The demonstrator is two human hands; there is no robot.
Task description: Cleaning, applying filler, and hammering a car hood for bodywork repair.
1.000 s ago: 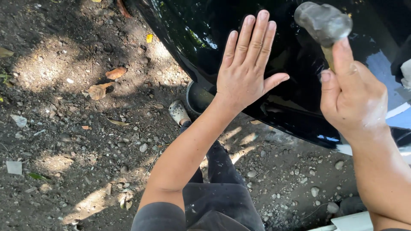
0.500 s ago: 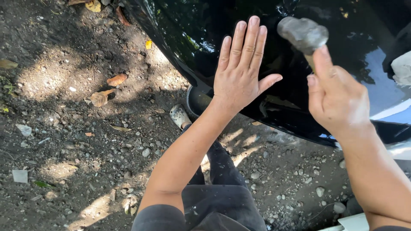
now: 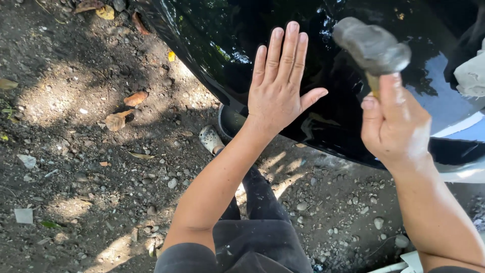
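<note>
Glossy black metal fills the upper middle and upper right of the head view: a curved car body panel (image 3: 227,45) that mirrors leaves and sky. The left hand (image 3: 279,93) lies flat on it in the centre of the frame, fingers straight and close together, thumb stuck out to the right, palm pressed to the paint and holding nothing. Right of it, the right hand (image 3: 394,126) is curled tight round the wooden handle of a hammer (image 3: 373,48), thumb laid up along the shaft. The grey, worn hammer head sits at the upper right, just above the fist and just in front of the panel (whether it touches the paint cannot be told). A pale cloth (image 3: 472,76) shows at the right edge.

Below the panel, the lower left half of the frame is dark dirt ground (image 3: 76,167) strewn with pebbles, dry leaves and patches of sunlight. The person's leg in dark trousers runs up from the bottom centre to a light perforated shoe (image 3: 209,139) under the panel's edge.
</note>
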